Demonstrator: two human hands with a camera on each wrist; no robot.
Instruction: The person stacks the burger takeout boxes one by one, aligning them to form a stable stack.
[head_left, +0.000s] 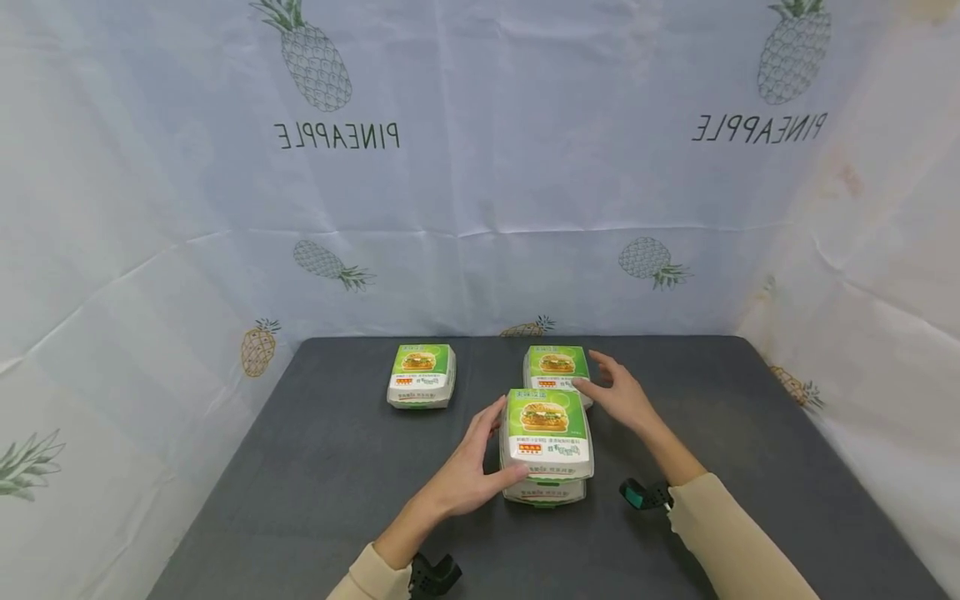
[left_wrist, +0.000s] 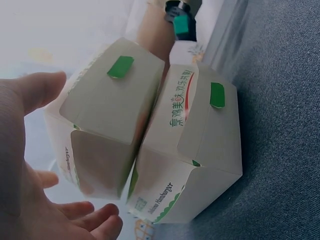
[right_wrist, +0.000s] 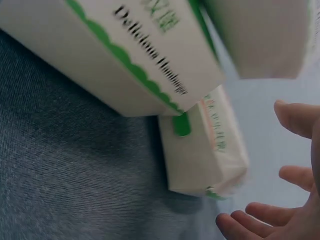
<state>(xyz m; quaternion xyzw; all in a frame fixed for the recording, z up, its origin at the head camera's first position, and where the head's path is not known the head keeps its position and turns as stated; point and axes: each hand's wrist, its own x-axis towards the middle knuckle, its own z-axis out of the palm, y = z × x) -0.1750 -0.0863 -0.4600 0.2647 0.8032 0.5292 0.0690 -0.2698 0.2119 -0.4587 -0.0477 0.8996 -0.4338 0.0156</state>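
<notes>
Two paper hamburger boxes are stacked near the middle of the table, an upper box (head_left: 547, 433) directly on a lower box (head_left: 543, 495). Both are white with green and burger prints on the lid. My left hand (head_left: 467, 471) is at the left of the stack, fingers spread, thumb toward the upper box's front; in the left wrist view the palm shows bare. Behind the stack stands another hamburger box (head_left: 557, 363), partly hidden by it. Beside that box's right edge hovers my right hand (head_left: 622, 400), fingers apart and holding nothing.
A further hamburger box (head_left: 421, 377) stands at the back left of the dark table (head_left: 315, 483). White cloth (head_left: 480, 183) with pineapple prints hangs behind the table and along both sides. Each wrist wears a dark strapped device (head_left: 645, 495).
</notes>
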